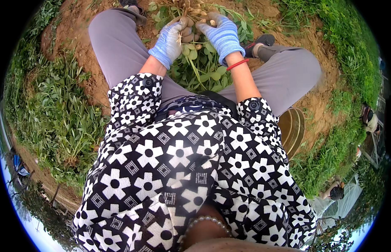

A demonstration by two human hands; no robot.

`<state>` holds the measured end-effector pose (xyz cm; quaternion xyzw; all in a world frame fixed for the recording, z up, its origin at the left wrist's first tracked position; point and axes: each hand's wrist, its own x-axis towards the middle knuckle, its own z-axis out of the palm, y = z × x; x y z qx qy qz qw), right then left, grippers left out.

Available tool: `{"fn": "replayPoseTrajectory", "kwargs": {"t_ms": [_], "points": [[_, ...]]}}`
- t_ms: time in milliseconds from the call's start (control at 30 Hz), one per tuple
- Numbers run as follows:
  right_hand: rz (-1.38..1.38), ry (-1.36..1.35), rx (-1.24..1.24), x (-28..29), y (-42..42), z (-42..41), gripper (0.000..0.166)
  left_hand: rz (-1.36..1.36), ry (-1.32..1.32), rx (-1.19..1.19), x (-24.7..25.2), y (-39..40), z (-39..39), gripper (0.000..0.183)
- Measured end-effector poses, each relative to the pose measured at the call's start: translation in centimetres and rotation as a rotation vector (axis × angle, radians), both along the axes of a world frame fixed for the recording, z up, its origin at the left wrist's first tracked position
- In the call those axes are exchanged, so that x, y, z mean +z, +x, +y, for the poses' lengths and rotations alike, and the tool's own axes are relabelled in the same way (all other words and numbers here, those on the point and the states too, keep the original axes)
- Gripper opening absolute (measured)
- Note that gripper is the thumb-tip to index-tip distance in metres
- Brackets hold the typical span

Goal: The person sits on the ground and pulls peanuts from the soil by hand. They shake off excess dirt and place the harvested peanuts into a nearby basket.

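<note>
My left hand (170, 41), in a blue-and-white coated work glove, is closed around the root end of a pulled peanut plant. Several soil-stained peanut pods (187, 36) bunch against its palm. Opposite it, my right hand (222, 34) wears a matching glove and has its thumb and fingers around a pale peanut pod (212, 22) at the same cluster. Thin roots and stems run up between the hands. The plant's green leaves (208, 75) hang down between my legs. The right fingertips are partly hidden among pods and roots.
A brass-coloured metal bucket (294, 129) stands beside my right thigh, partly behind my sleeve. Uprooted plants (72, 116) lie heaped on the soil at left. Green growing plants (346, 41) edge the right side. A person (335, 190) is at the far lower right.
</note>
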<state>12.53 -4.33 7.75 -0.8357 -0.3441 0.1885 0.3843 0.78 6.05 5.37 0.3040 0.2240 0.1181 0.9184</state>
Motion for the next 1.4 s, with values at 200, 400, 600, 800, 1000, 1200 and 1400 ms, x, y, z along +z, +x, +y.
{"fn": "replayPoseTrajectory", "kwargs": {"t_ms": [200, 400, 600, 800, 1000, 1200, 1400], "points": [[-0.048, -0.195, 0.108, 1.6, -0.7, 0.4, 0.033, 0.079, 0.069, 0.102, 0.1, 0.5, -0.5, 0.018], [-0.323, -0.232, 0.213, 1.2, -2.7, 0.5, 0.032, 0.389, 0.357, 0.187, 1.1, 0.7, -1.2, 0.029], [-0.064, -0.078, 0.163, 1.5, -2.4, -0.3, 0.024, 0.372, 0.433, 0.182, 1.1, 1.8, -1.3, 0.022], [0.747, 0.232, -0.026, 1.4, -1.5, -0.9, 0.015, 0.407, 0.248, 0.218, 0.0, 1.3, 0.2, 0.018], [0.859, 0.403, -0.156, 1.0, 0.7, -0.4, 0.014, 0.370, 0.281, 0.094, 2.7, 0.7, -0.9, 0.022], [0.374, 0.292, -0.030, -2.9, 0.1, 1.8, 0.032, 0.346, 0.353, 0.079, 3.0, 0.3, -2.1, 0.023], [-0.169, 0.056, 0.014, 1.0, -0.6, 1.7, 0.030, 0.356, 0.514, -0.034, 3.3, 0.3, -2.1, 0.019]]}}
